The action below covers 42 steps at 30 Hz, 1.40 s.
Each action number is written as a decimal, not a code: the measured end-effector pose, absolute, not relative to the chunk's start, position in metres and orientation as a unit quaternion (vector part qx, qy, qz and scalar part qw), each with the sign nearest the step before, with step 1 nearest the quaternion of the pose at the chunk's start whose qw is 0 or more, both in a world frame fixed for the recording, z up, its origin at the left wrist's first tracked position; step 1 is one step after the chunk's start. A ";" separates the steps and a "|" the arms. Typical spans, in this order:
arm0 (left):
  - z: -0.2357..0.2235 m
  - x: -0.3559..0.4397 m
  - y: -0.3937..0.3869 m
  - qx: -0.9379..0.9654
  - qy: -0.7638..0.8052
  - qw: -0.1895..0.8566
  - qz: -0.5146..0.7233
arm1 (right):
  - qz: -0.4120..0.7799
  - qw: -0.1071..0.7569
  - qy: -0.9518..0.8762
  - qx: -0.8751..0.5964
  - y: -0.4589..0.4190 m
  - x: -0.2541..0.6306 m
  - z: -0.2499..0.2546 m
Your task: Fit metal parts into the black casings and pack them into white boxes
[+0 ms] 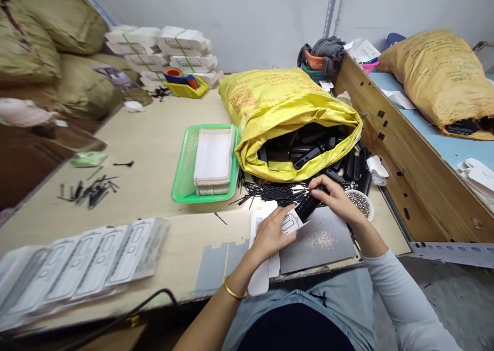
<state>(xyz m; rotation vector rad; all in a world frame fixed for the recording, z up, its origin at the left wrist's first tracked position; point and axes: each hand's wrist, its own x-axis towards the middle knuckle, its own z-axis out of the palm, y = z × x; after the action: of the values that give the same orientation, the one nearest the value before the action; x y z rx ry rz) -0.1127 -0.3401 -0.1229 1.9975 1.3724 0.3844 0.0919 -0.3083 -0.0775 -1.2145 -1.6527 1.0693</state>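
Observation:
My left hand [272,233] is closed round a white printed card [292,222], which is bent or folded. Against the card's far end lies a long black plastic part [307,207], tilted up to the right. The fingers of my right hand [332,197] grip that black part near its upper end. Below both hands is a grey board [317,243] with small pale crumbs scattered on it. More white card [263,276] lies under my left hand and wrist. Just beyond my hands spreads a heap of thin black sticks [272,192].
A yellow sack [285,91] full of black parts lies open behind my hands. Left of it is a green basket [181,171] of white cards. Packed printed cards [131,250] line the front left. A white bowl [360,204] of small metal pieces stands by my right wrist, near a wooden partition [389,171].

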 end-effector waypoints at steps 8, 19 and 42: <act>-0.126 -0.101 -0.349 0.670 0.545 0.347 0.365 | 0.393 0.364 -0.663 -0.523 -0.297 0.080 -0.115; -0.138 -0.070 -0.356 0.661 0.503 0.366 0.421 | 0.169 0.098 -0.657 -0.728 -0.267 0.112 -0.175; -0.139 -0.056 -0.360 0.694 0.447 0.384 0.413 | 0.290 0.499 -0.578 -0.577 -0.347 0.091 -0.112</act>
<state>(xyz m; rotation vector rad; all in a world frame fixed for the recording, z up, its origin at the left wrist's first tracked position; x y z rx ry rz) -0.0561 -0.3598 -0.1387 1.7702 1.1404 1.0518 0.0908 -0.3469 -0.1120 -1.3971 -1.3985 0.7018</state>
